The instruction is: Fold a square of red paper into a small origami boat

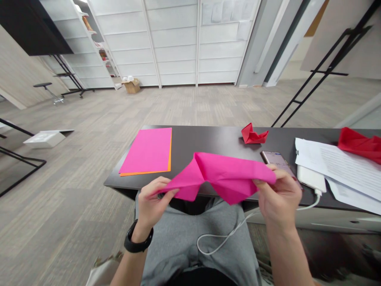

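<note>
A partly folded sheet of pink paper (pixel 226 174) is stretched between my two hands, above my lap and the desk's front edge. My left hand (pixel 154 200) pinches its narrow left end between thumb and fingers. At the other end, my right hand (pixel 278 194) grips the paper, thumb below and fingers behind. Creases run through the middle, where the sheet bends and flares into points. A folded red paper boat (pixel 253 134) stands on the desk beyond my right hand. Left of the held paper lies a stack of flat pink sheets (pixel 149 151) with orange paper showing underneath.
The dark desk (pixel 193 137) also holds a phone (pixel 276 161), a white power bank (pixel 311 178) with a white cable (pixel 212 236) looping over my lap, printed papers (pixel 339 163) and a red folded item (pixel 360 145) at the right. A cardboard box (pixel 131 85) sits by the far cabinets.
</note>
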`<action>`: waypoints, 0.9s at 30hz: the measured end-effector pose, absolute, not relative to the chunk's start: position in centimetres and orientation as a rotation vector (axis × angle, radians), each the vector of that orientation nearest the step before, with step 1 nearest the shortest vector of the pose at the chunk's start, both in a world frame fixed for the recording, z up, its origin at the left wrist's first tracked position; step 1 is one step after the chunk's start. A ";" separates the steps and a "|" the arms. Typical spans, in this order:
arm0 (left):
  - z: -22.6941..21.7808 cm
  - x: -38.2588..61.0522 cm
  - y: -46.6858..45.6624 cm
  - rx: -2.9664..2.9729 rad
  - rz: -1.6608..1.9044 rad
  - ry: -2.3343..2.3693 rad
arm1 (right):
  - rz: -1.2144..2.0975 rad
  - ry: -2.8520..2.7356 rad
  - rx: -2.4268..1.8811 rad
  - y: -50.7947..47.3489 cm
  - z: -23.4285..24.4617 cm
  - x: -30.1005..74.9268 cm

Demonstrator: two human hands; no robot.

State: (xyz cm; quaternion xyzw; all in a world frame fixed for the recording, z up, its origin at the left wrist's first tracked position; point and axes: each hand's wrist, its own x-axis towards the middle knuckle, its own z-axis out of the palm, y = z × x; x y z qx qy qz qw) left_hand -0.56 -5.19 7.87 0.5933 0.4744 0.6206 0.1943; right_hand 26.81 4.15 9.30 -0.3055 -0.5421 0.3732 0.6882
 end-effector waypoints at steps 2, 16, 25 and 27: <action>7.2 -0.1 -5.8 1.511 1.963 1.469 | 0.751 -1.115 -0.697 4.1 9.2 26.9; 7.6 0.5 -6.4 1.005 2.045 1.624 | 1.096 -1.073 -1.057 4.2 8.3 26.2; 7.5 -0.2 -6.2 1.154 2.095 1.548 | 1.036 -0.985 -0.973 4.3 8.4 26.4; 7.6 0.0 -6.3 1.185 2.106 1.476 | 1.021 -1.002 -0.939 4.1 8.1 26.7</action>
